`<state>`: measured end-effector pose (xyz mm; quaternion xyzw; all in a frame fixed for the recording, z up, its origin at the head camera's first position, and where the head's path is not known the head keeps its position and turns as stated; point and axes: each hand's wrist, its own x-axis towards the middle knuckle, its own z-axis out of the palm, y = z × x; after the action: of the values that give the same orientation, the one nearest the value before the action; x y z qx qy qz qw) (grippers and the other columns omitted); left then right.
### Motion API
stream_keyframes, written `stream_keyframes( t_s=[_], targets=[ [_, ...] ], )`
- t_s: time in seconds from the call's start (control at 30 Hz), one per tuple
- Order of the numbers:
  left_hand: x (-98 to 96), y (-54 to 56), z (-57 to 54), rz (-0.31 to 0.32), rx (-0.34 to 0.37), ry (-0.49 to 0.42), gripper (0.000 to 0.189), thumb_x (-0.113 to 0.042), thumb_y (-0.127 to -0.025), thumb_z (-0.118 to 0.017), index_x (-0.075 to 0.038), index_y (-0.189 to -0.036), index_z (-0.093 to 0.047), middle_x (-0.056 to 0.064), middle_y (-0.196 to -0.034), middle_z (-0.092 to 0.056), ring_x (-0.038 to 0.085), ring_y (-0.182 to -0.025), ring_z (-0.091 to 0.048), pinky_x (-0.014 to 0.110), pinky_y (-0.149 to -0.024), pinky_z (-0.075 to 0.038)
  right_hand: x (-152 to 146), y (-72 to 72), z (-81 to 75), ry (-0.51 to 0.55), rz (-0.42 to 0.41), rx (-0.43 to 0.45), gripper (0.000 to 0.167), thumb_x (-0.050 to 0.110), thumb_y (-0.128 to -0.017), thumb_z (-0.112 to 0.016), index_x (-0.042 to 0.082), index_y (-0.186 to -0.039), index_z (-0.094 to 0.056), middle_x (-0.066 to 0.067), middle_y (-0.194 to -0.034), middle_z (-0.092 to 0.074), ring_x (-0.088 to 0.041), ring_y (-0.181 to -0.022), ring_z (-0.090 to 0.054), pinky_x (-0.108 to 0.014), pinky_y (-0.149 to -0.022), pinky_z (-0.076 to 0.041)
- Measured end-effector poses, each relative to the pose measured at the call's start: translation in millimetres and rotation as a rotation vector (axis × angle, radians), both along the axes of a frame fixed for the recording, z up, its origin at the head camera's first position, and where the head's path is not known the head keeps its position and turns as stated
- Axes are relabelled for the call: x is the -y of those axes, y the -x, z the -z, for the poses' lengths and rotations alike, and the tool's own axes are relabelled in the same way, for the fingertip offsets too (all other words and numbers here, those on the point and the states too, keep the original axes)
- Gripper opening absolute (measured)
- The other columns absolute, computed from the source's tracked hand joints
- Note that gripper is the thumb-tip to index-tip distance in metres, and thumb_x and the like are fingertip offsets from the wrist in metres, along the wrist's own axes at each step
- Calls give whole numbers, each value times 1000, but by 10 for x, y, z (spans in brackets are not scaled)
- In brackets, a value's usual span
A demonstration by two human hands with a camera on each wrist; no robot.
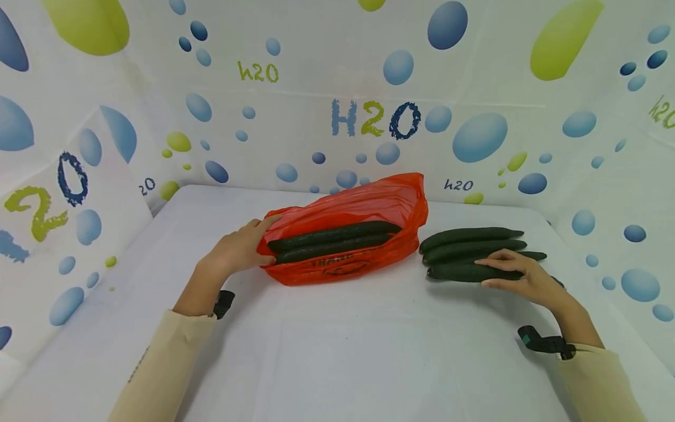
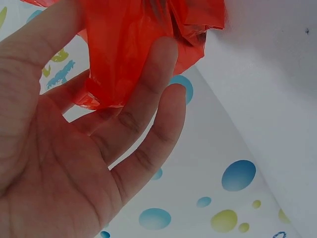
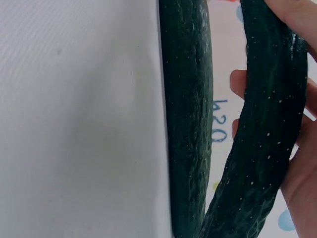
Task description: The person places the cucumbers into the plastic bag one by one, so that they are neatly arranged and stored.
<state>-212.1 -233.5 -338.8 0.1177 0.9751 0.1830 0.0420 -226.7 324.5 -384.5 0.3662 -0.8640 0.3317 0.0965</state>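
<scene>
A red plastic bag [image 1: 390, 199] lies on its side at the middle of the table, its opening facing me. Two dark green cucumbers [image 1: 337, 235] show inside it, side by side. At the bag's left end, my left hand [image 1: 237, 249] holds the plastic edge between thumb and fingers; the left wrist view shows the red film [image 2: 119, 44] there. Several more cucumbers [image 1: 469, 235] lie together right of the bag. My right hand [image 1: 524, 278] grips the nearest one [image 3: 270, 109] around its right part. Another cucumber [image 3: 188, 109] rests beside it in the right wrist view.
A white cloth [image 1: 348, 351] covers the table. Behind and at the sides hang white sheets [image 1: 295, 123] printed with blue and green drops and lettering. Each wrist wears a black camera strap [image 1: 545, 343].
</scene>
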Motion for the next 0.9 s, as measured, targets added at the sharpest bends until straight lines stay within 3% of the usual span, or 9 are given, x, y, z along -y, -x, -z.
stream_keyframes(
  t_s=[0.33,0.67,0.9],
  targets=[
    [13,-12,-5,4,-6,-8,85,-23,-87,-73,-13,-154,-21,25,-138,-43,44,-120,-49,64,-93,-46,109,-39,-52,31,63,-125,54,-17,-65,-78,-2,-116,-69,6,-105,-59,-1,-97,-50,-10,-77,-41],
    [12,-34,-20,21,-3,-28,84,-21,-86,-73,-11,-153,-24,25,-136,-46,43,-121,-48,64,-93,-45,439,-326,-375,122,29,-229,50,-21,-63,-76,-15,-111,-65,7,-109,-60,1,-103,-54,-6,-83,-43],
    [68,-29,-3,16,-3,-15,85,-22,-86,-74,-12,-154,-23,25,-136,-45,43,-120,-49,64,-94,-45,438,-197,-286,131,75,-290,51,-17,-64,-78,-10,-114,-66,18,-114,-57,5,-106,-52,-6,-89,-40]
  ],
)
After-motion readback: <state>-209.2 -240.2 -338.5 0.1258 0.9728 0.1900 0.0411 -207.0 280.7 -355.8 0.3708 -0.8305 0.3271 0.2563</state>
